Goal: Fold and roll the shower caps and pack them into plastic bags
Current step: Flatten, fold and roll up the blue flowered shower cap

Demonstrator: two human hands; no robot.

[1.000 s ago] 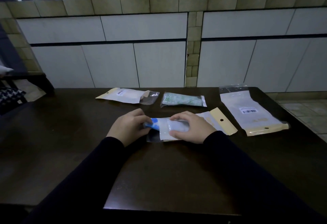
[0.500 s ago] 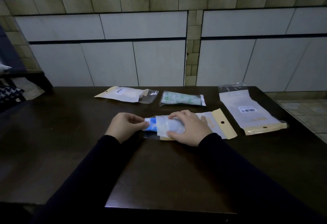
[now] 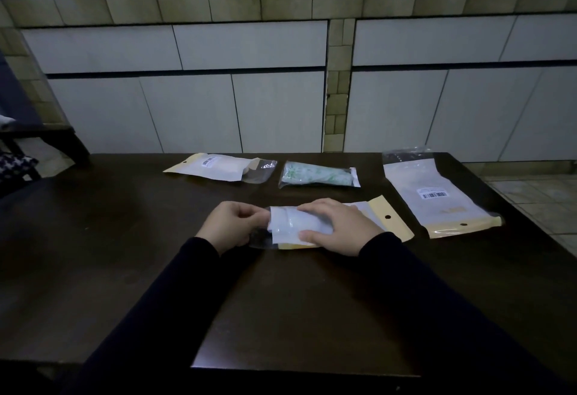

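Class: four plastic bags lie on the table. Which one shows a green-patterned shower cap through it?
The clear bag at the middle of the far row. Its green-printed roll shows through; the other three have white faces with tan header strips.

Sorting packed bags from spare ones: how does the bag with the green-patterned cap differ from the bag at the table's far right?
The green-cap bag bulges with a rolled green-patterned cap inside; the far-right bag lies flat, and I cannot tell if it holds anything. The green-cap bag is clear and shorter; the far-right bag is white-faced, longer, with a barcode label and a tan header strip. Neither is touched by a hand, and both rest on the dark table.
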